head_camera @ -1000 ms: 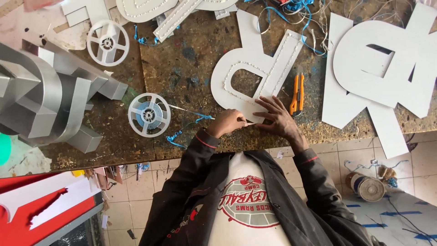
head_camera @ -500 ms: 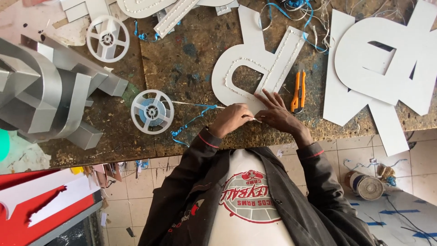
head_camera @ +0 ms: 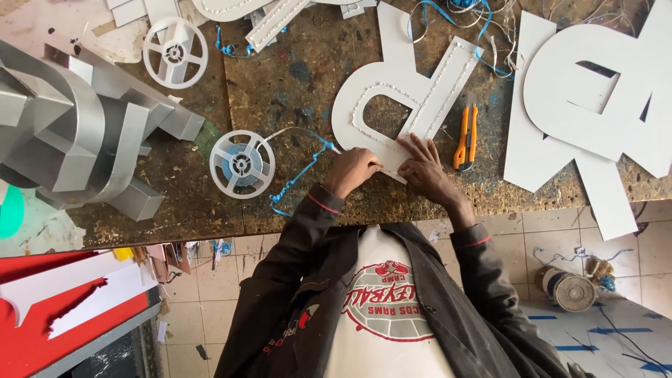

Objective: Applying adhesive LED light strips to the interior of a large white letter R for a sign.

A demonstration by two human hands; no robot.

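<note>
Both hands have shifted only slightly over the last second, staying at the near edge of the white cut-out letter [head_camera: 409, 91] on the bench [head_camera: 294, 77]. Left hand [head_camera: 353, 170]: curled closed, pinching something too small to make out against the letter's lower edge. Right hand [head_camera: 427, 168]: open, fingers spread flat on the letter. Thin strip runs from the left hand to a white reel [head_camera: 242, 164] beside it. Orange utility knife [head_camera: 465, 137]: just right of the hands. Large white sign cut-outs [head_camera: 595, 98]: far right. Silver channel letters [head_camera: 77, 126]: left.
</note>
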